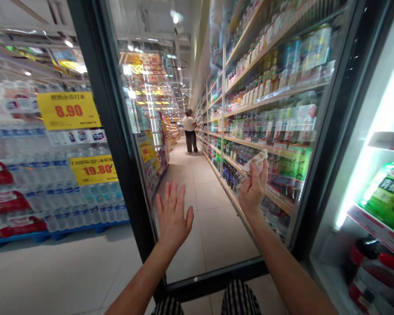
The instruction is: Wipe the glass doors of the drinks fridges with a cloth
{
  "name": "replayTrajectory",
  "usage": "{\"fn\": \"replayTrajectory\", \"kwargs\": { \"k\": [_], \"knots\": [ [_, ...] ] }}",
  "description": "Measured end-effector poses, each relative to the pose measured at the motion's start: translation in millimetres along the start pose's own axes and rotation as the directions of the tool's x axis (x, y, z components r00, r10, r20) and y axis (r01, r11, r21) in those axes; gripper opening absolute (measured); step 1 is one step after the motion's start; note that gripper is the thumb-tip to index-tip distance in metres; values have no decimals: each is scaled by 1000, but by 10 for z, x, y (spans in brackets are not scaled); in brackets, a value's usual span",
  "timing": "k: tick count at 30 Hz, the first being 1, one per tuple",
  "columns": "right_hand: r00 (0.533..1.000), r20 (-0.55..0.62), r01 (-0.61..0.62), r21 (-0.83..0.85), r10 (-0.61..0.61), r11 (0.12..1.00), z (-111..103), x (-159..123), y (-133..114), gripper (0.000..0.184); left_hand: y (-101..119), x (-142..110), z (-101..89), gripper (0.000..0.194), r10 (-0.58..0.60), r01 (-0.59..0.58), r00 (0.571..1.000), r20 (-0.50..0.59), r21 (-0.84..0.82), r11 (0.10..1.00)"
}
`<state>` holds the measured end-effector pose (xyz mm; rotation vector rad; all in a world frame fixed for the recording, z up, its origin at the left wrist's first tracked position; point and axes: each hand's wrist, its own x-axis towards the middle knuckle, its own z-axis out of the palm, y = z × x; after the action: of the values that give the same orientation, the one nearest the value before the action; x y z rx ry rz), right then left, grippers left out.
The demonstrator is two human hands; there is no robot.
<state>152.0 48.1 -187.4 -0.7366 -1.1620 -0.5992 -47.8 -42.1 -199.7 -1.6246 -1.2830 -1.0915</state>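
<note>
A glass door [213, 238] in a black frame stands swung open in front of me. My left hand [175, 216] is spread flat at the lower left of the pane, fingers apart, holding nothing. On the right side of the pane, my right hand [254, 188] grips a crumpled whitish cloth [256, 161] that sticks out above the fingers. Whether the cloth touches the glass I cannot tell. The lower part of the cloth is hidden by my fingers.
Lit cooler shelves [377, 223] with green packs [389, 190] and red-capped bottles [372, 280] are close on my right. Bottled water stacks [68, 218] with yellow price signs [68, 110] stand left. Through the glass, a person [189, 131] stands in the aisle beside drink shelves.
</note>
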Motion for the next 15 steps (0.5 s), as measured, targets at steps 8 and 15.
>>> {"fn": "replayTrajectory", "kwargs": {
  "k": [8, 15],
  "knots": [
    [939, 190, 285, 45, -288, 957, 50, -95, -207, 51, -33, -22, 19, 68, 22, -22, 1000, 11, -4, 1000],
    [863, 253, 436, 66, -438, 897, 69, -90, -262, 48, -35, -30, 13, 66, 14, -14, 1000, -16, -11, 1000]
  ]
}}
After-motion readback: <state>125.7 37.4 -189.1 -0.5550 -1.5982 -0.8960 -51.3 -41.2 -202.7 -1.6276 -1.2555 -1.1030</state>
